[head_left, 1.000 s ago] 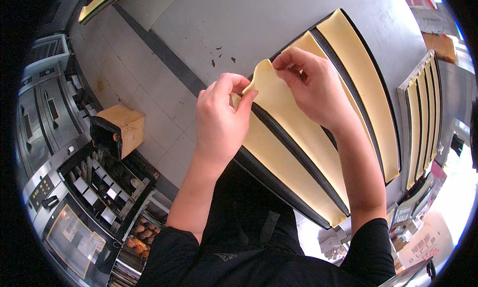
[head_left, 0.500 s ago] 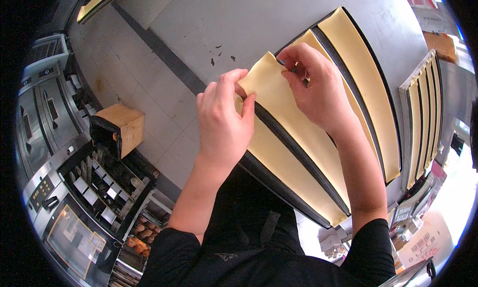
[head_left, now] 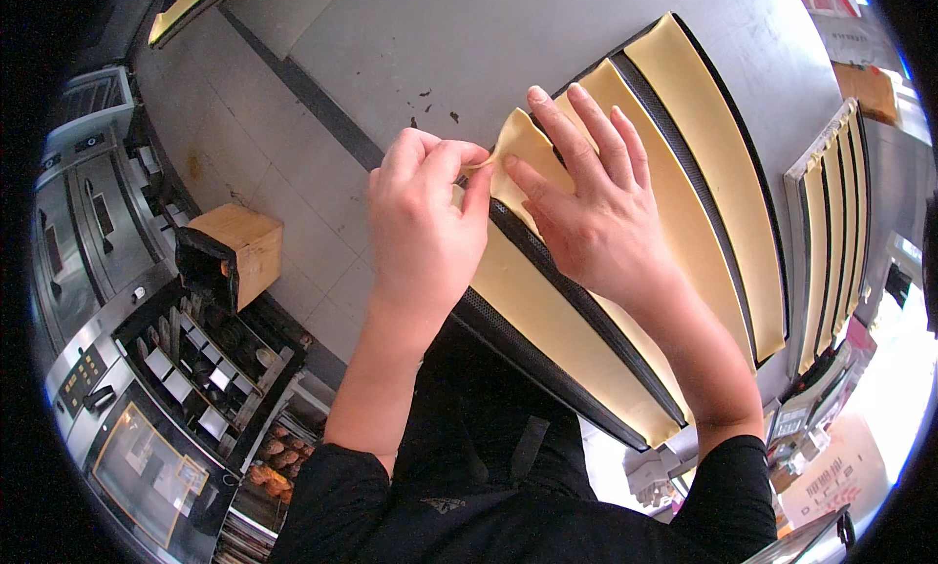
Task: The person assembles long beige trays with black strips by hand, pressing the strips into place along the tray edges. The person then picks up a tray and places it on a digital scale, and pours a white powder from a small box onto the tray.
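Observation:
Several long, pale yellow dough strips lie side by side on a black perforated baking tray. My left hand pinches the far left corner of one dough strip, which is lifted and folded up at that end. Over the same strip, my right hand is open with its fingers spread; its thumb touches the dough beside the pinched corner. My right hand and forearm hide part of this strip. To its left is another strip, and two more strips lie to the right.
The tray rests on a grey table with a few dark specks. Another tray of dough strips stands at the right, and part of one more tray shows at upper left. At left are a cardboard box and an oven.
My right hand has let go of the strip's far edge and spread its fingers. My left hand has shifted slightly left and up, still pinching the corner, which now looks more folded.

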